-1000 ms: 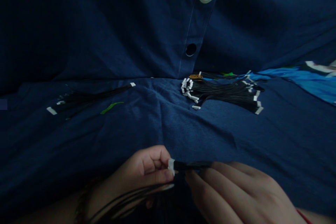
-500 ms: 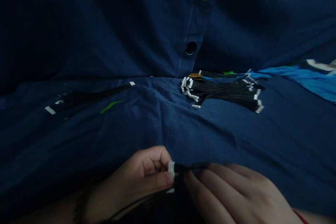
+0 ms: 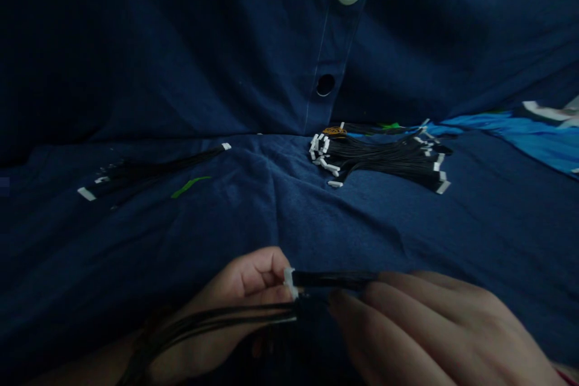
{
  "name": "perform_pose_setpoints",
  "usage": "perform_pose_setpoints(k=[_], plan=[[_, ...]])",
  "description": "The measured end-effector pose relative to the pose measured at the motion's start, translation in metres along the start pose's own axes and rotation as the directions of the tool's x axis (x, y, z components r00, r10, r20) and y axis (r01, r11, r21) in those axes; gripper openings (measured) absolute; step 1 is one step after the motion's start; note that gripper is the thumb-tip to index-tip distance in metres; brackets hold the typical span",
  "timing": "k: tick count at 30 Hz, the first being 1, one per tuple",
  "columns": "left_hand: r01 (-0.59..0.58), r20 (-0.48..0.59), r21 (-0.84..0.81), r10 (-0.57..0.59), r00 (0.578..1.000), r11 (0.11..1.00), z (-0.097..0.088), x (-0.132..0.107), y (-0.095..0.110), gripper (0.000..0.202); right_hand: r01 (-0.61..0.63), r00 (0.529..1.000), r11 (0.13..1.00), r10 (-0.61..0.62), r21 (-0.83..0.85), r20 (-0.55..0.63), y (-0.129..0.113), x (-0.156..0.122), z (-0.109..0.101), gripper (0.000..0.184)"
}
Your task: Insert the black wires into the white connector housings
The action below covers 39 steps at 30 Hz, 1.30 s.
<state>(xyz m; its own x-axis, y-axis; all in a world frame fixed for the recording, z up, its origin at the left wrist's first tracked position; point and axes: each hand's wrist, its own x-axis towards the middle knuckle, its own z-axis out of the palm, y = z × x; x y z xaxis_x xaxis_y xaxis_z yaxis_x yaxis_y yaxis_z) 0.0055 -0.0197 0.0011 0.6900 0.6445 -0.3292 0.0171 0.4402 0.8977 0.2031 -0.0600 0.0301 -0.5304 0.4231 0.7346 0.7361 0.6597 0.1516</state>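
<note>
Both hands have risen slightly, the right sliding outward along the wires. The curled left hand (image 3: pixel 239 289) pinches a white plastic connector (image 3: pixel 288 283) on a tight bundle of thin black wires (image 3: pixel 332 280); the half-curled right hand (image 3: pixel 434 325) grips that bundle. Two more wire bundles, one large (image 3: pixel 389 160), one small (image 3: pixel 149 172), lie on the rumpled navy cloth (image 3: pixel 452 235) beyond.

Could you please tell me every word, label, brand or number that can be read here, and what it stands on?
None can be read. The white connector in the left hand shows no legible marks. The small orange-brown oval piece beside the wire bundle is too small and blurred to tell. The blue cloth at right shows no lettering.
</note>
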Motion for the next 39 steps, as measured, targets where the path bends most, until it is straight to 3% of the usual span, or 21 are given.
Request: perform_pose_setpoints(k=[9, 14, 20, 32, 39], plan=[[0.020, -0.026, 0.016, -0.020, 0.999, 1.000, 0.0031, 0.0002, 0.0022, 0.031, -0.062, 0.980, 0.993, 0.041, 0.102, 0.193, -0.0049, 0.0063, 0.0055, 0.033], [0.055, -0.036, -0.006, -0.055, 0.998, 0.998, 0.0043, 0.0002, 0.0020, 0.031, -0.047, 0.982, 0.993, 0.026, 0.105, 0.189, -0.0059, 0.0040, 0.0050, 0.036], [-0.011, -0.098, 0.013, 0.012, 0.995, 1.000, 0.0070, 0.0016, 0.0014, 0.024, -0.062, 0.970, 0.990, 0.029, 0.130, 0.239, -0.0049, 0.0031, 0.0045, 0.032], [0.079, -0.037, 0.087, -0.076, 0.996, 0.993, 0.0060, 0.0017, 0.0004, 0.023, -0.048, 0.959, 0.970, -0.022, 0.237, 0.283, -0.0071, 0.0013, 0.0077, 0.034], [0.028, -0.048, 0.072, -0.024, 0.999, 0.997, 0.0070, 0.0013, 0.0014, 0.026, -0.074, 0.944, 0.960, -0.020, 0.269, 0.329, -0.0049, 0.0046, 0.0097, 0.035]])
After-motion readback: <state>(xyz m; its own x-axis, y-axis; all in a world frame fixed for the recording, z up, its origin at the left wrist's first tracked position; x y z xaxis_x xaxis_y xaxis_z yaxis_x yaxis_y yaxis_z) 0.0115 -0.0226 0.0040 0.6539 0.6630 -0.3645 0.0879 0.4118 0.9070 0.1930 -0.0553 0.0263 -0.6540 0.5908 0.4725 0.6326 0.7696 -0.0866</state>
